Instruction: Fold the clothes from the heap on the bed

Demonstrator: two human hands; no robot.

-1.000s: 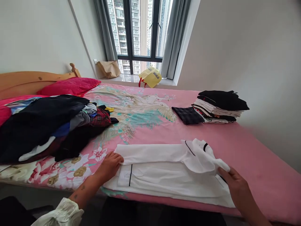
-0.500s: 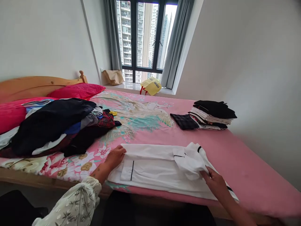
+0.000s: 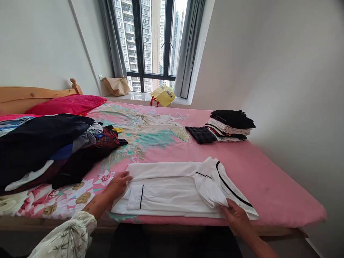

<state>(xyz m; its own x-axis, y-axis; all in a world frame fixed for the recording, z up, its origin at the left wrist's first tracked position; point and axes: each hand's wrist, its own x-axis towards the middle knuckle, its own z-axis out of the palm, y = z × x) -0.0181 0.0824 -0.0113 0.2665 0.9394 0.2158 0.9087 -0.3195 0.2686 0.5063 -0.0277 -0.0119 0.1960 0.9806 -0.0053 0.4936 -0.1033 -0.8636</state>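
Right hand (image 3: 235,214) has its grip pinched on the white shirt (image 3: 169,193); left hand (image 3: 118,185) is at a corner, can't tell if that grip's closed. Shirt's on the bed's (image 3: 285,197) near edge, part-folded. Messy heap (image 3: 40,143) looks undone, farther stack (image 3: 231,123) looks finished.

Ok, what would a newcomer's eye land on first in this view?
Probably the black-trimmed white garment, laid along the near edge of the pink bedsheet, the left hand at its left end and the right hand pinching fabric towards the other. Then the jumbled heap of mostly dark clothes at left, and the neat black-topped stack of folded clothes farther back at right.
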